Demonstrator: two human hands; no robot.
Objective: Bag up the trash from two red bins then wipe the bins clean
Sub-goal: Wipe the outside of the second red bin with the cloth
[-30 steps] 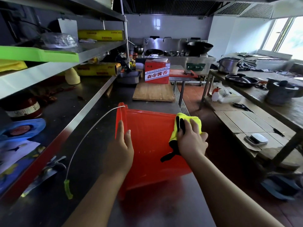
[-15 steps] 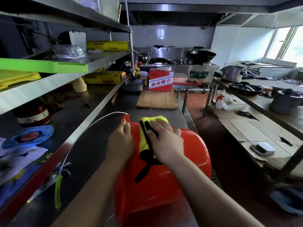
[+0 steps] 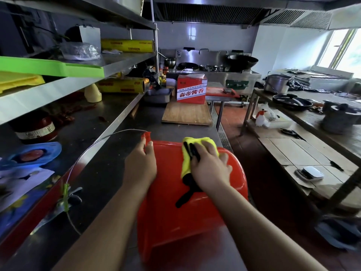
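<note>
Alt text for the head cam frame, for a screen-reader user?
A person's right hand presses a yellow cloth onto a red bin lying on its side on a steel counter, while the left hand rests flat on the bin near its rim. The bin's wire handle arcs out to the left; a wooden cutting board and a red box sit farther along.

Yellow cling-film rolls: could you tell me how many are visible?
2: the upper roll on the middle shelf, the lower roll on the shelf beneath. Others may be hidden.

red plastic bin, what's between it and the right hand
A yellow cloth with black trim, pressed under the right hand on the red plastic bin, head view.
</note>
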